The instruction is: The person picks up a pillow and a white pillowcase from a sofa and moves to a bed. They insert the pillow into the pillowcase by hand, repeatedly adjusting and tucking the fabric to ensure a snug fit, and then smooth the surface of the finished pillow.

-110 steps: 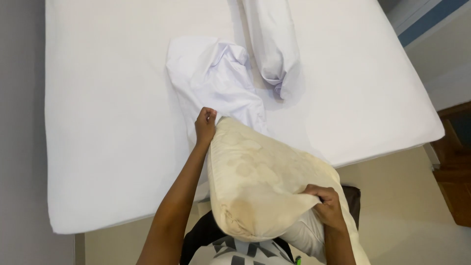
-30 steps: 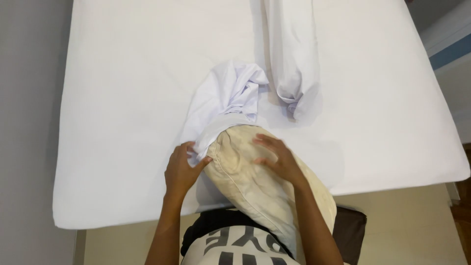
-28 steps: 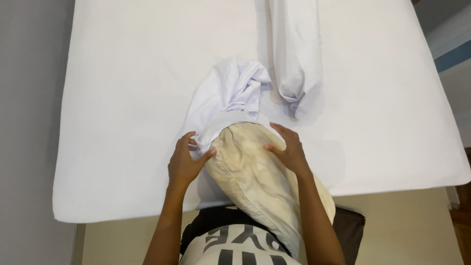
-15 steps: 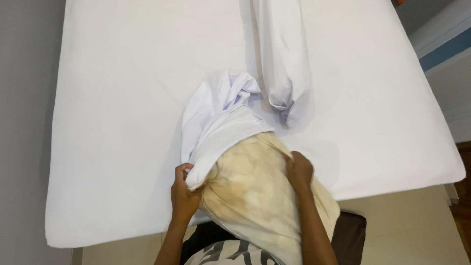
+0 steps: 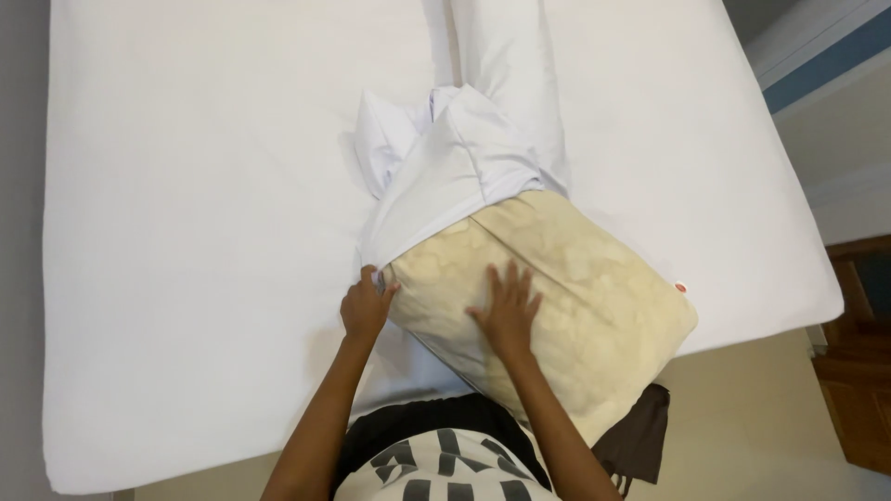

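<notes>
- A bed (image 5: 186, 232) covered in a plain white sheet fills most of the view from above; its left half is bare and smooth.
- The person's left hand (image 5: 365, 306) sits near the middle of the bed's near part, fingers curled around the open edge of a white pillowcase (image 5: 445, 176), gripping it at the pillow's left corner.
- The pillowcase is partly over the pillow: it covers the far end and bunches in loose folds beyond it, toward the far side of the bed.
- A yellowish, stained pillow (image 5: 566, 306) lies slantwise across the near edge of the bed, its near right corner hanging past the mattress.
- The right hand (image 5: 506, 306) rests flat on top of the pillow with fingers spread wide, holding nothing, just right of the left hand.
- A second white pillow (image 5: 510, 56) lies lengthwise at the far middle of the bed, touching the bunched pillowcase.
- To the right of the bed, a pale floor (image 5: 742, 417) and dark wooden furniture (image 5: 858, 353) show.
</notes>
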